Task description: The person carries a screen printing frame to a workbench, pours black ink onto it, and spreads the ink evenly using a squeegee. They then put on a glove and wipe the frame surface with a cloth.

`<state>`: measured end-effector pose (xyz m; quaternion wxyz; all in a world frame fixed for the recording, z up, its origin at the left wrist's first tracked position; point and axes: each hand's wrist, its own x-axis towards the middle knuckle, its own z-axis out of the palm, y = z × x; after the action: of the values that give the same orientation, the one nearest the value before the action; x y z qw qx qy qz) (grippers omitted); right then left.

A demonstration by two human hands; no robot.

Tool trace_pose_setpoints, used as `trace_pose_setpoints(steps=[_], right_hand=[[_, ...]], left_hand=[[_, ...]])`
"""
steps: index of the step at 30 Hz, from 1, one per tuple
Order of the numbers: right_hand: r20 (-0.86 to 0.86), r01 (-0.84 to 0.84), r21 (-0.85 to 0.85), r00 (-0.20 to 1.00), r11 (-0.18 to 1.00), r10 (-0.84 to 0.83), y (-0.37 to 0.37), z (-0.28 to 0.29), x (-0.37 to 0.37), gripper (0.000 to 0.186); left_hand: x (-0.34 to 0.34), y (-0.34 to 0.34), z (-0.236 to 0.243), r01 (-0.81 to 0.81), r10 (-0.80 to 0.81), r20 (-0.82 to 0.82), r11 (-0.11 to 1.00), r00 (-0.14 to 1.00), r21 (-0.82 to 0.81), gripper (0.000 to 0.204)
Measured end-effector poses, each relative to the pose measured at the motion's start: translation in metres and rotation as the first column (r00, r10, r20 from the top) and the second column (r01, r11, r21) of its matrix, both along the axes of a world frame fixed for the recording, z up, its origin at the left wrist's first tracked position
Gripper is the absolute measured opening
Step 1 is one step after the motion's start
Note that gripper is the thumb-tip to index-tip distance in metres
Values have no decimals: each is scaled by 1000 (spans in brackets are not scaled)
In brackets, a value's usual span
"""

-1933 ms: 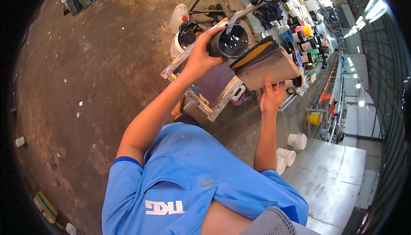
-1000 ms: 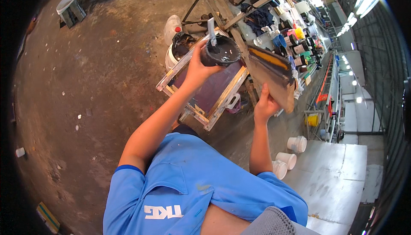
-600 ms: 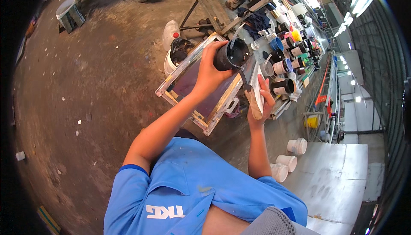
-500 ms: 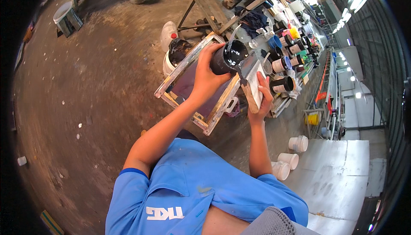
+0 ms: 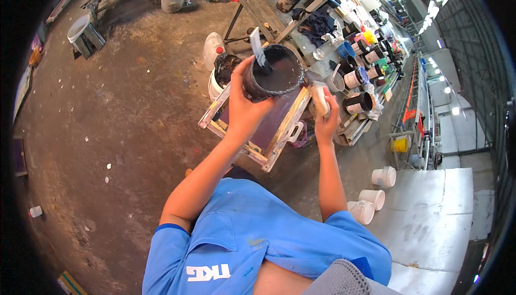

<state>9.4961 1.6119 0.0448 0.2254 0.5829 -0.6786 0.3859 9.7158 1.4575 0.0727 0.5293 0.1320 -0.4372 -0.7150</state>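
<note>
Dark liquid [image 5: 285, 75] remains in round black plastic tub [image 5: 277, 91], left hand [image 5: 247, 113] gripping it, right hand [image 5: 327, 116] clasping pale flat wooden scraper [image 5: 319, 96] alongside.

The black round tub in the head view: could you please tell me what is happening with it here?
The person's left hand holds the black round tub with dark contents, and a flat grey stick sticks out of it. The right hand grips a flat pale tool just right of the tub; whether they touch is unclear. A rectangular wooden frame shows behind the tub.
</note>
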Motion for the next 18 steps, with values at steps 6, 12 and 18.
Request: trace_pose_setpoints(steps=[6, 12, 18], right_hand=[[702, 111, -260, 704, 959, 109, -12, -7, -16, 40], [889, 172, -386, 331, 906, 316, -19, 6, -19, 43], [470, 216, -515, -738, 830, 484, 4, 11, 17, 34]], left_hand=[[12, -20, -35, 98, -105, 102, 993, 989, 65, 94], [23, -26, -80, 122, -149, 106, 967, 983, 223, 91], [2, -30, -108, 201, -230, 88, 945, 969, 259, 91]])
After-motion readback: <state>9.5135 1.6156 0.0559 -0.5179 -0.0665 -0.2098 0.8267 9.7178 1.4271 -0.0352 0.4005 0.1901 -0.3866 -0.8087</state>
